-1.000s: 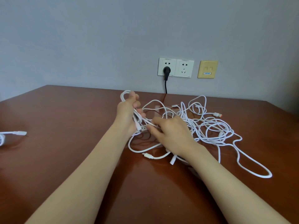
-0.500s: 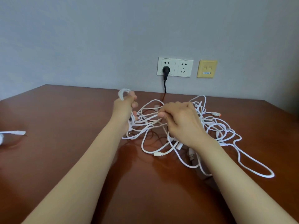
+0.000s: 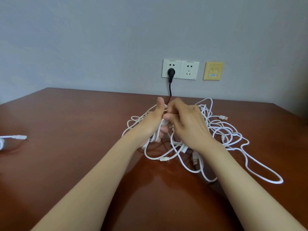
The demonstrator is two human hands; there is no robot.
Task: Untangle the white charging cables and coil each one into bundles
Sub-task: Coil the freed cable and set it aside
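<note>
Cable in white, a separate piece [image 3: 16,137] with its connector pointing right, is seen at the far left edge of the brown surface [image 3: 75,130], well apart from everything else. Towards the middle, the left hand [image 3: 153,121] is raised with its thumb upright; several strands of the tangled white cables [image 3: 221,130] are gripped in its curled fingers and hang from it in a bunch. The right hand [image 3: 188,125] is held against it, fingers bent and a strand apparently pinched beside the left thumb, though the fingertips are blurred. Below the hands, loops and small connectors are laid on the surface. On the wall behind, a double socket [image 3: 190,70] with a black plug [image 3: 171,72] and, beside it, a yellow plate [image 3: 213,71] are mounted. To the right, the rest of the tangle is spread over the surface, with an orange-tipped plug [image 3: 223,117] at its far side and one long loop [image 3: 270,170] stretched out towards the right edge.
</note>
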